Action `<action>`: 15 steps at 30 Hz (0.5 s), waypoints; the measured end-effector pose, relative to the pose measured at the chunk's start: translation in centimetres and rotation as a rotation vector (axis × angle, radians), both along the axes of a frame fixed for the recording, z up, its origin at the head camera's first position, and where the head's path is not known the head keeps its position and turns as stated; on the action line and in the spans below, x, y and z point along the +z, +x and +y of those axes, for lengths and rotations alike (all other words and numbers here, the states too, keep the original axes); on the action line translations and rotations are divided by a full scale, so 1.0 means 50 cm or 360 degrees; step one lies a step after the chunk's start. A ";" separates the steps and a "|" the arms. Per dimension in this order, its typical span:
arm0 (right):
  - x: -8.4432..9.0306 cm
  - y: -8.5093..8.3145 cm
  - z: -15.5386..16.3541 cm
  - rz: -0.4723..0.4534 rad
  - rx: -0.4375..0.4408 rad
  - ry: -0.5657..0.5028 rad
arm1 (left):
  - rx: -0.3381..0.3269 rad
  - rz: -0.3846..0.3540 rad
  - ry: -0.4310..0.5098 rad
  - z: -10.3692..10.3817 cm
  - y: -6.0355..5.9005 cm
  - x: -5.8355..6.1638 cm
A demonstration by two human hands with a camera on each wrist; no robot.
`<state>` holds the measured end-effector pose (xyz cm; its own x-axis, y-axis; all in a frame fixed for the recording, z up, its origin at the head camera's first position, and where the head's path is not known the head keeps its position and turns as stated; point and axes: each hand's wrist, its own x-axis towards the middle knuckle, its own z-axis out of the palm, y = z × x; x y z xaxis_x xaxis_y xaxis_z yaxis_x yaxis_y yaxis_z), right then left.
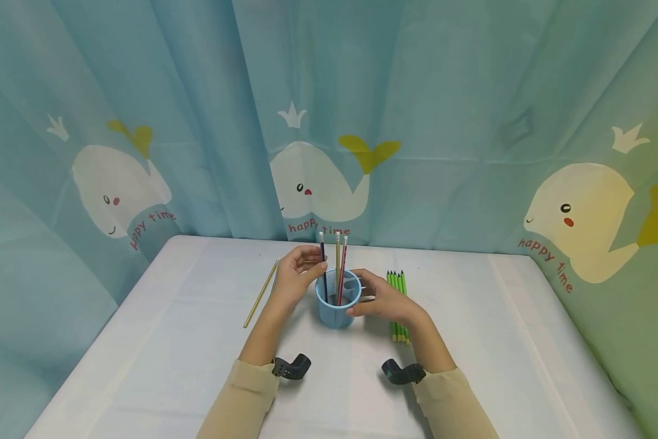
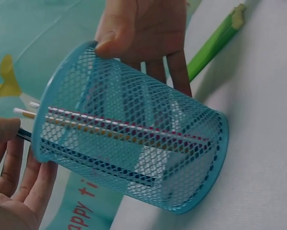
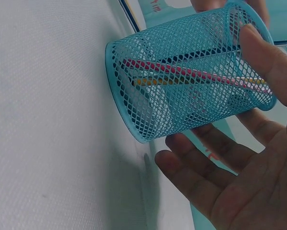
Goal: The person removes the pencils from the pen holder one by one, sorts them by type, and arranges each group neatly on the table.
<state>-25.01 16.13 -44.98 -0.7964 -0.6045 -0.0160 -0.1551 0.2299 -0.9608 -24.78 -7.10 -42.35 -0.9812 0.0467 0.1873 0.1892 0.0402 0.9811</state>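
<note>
A light-blue mesh pencil cup (image 1: 335, 317) is upright over the middle of the white table. My right hand (image 1: 386, 300) holds it from the right, thumb at the rim and fingers around the far side. With thumb and fingertips, my left hand (image 1: 296, 274) pinches a dark pencil (image 1: 322, 249) just above the rim. That pencil's lower part is inside the cup, seen through the mesh in the left wrist view. A red pencil (image 3: 181, 71) and a gold pencil (image 3: 153, 82) also lean in the cup, their eraser ends up.
Several green pencils (image 1: 399, 305) lie side by side right of the cup, partly behind my right wrist. Left of my left hand, a gold pencil (image 1: 260, 296) lies slanted on the table. A blue curtain (image 1: 438, 122) with whale prints hangs behind the table's far edge.
</note>
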 end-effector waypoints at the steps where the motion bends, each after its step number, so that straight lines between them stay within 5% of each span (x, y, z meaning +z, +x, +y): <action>1: 0.000 -0.001 0.001 0.0000 0.0002 -0.0005 | 0.0000 0.0003 0.0010 -0.001 0.001 0.002; 15: 0.003 0.003 0.000 -0.0001 0.0010 -0.0016 | -0.0117 -0.0055 0.0237 -0.013 0.011 0.023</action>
<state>-24.85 16.13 -44.82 -0.7928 -0.6094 -0.0104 -0.1559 0.2193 -0.9631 -24.25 -7.74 -41.17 -0.9821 0.0931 0.1637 0.1523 -0.1186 0.9812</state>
